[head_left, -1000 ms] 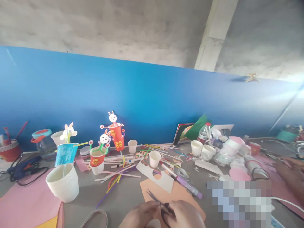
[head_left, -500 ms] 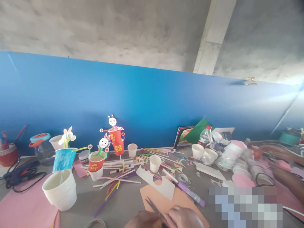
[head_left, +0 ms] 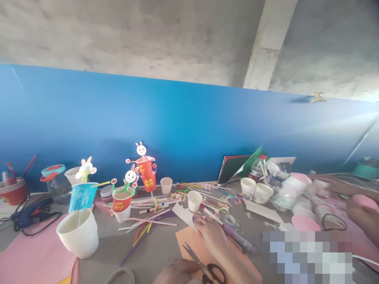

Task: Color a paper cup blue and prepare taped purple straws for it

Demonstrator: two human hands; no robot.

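Observation:
My right hand point(head_left: 211, 236) reaches over the white cut-out paper point(head_left: 183, 215), its bent fingers gripping the sheet and hiding much of it. The scissors point(head_left: 193, 253) lie on the orange paper point(head_left: 185, 236), blades parted and black handles toward me. Beside them, at the bottom edge, my left hand point(head_left: 177, 271) is curled around something pale that I cannot make out. Just beyond my right fingertips stands a small white cup point(head_left: 194, 201).
Rabbit figures on cups point(head_left: 122, 203), straws point(head_left: 148, 223) and stacked white cups point(head_left: 78, 234) are at the left. A purple tube point(head_left: 239, 238) and tape roll point(head_left: 229, 220) lie right. Another person's hand point(head_left: 359, 217) is at far right.
My right hand has left the scissors and moved forward onto the white paper. The scissors now rest with their handles exposed. My left hand stays low, near them.

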